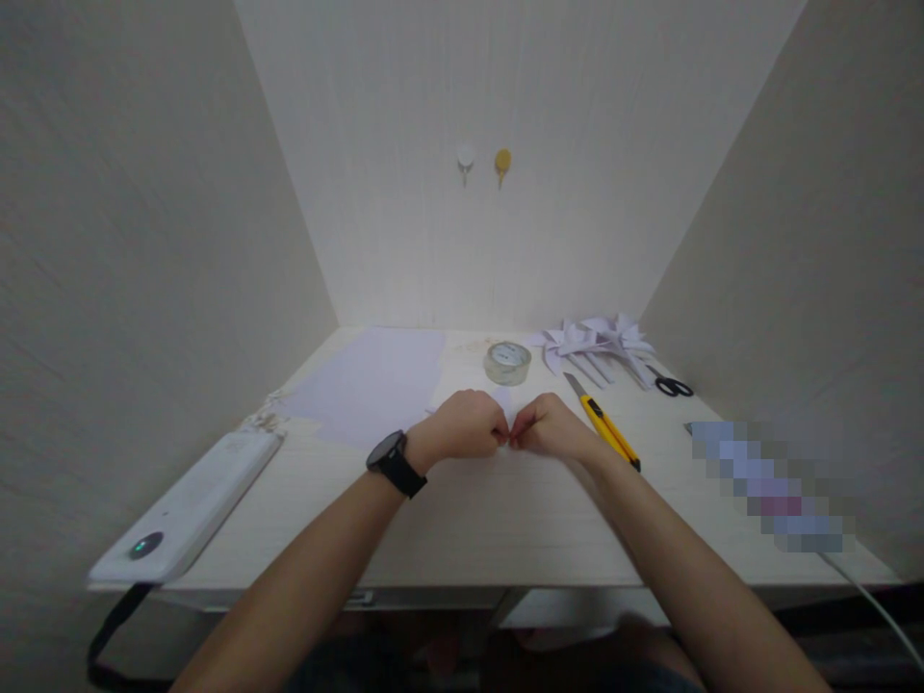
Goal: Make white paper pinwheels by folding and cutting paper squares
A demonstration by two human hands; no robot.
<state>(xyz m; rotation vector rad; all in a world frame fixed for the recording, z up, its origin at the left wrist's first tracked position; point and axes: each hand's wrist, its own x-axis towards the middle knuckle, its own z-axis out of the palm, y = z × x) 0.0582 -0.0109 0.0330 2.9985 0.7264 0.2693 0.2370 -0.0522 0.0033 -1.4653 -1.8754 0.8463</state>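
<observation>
My left hand (469,423), with a black watch (394,457) on its wrist, is closed over the middle of the desk. Its fingertips nearly meet those of my right hand (552,426), which is closed in a pinch. What the fingers hold is too small and covered to make out. A pale piece of paper (503,395) shows just behind them. Beyond it lies a roll of clear tape (507,364). To the right of my right hand is a yellow utility knife (606,423) with its blade out.
White paper sheets (382,380) lie at the back left, white paper pinwheels (596,346) at the back right. Black-handled scissors (674,387) lie near the right wall. A white device (192,500) rests at the left, a blurred-out object (765,486) with a cable at the right. Walls enclose three sides.
</observation>
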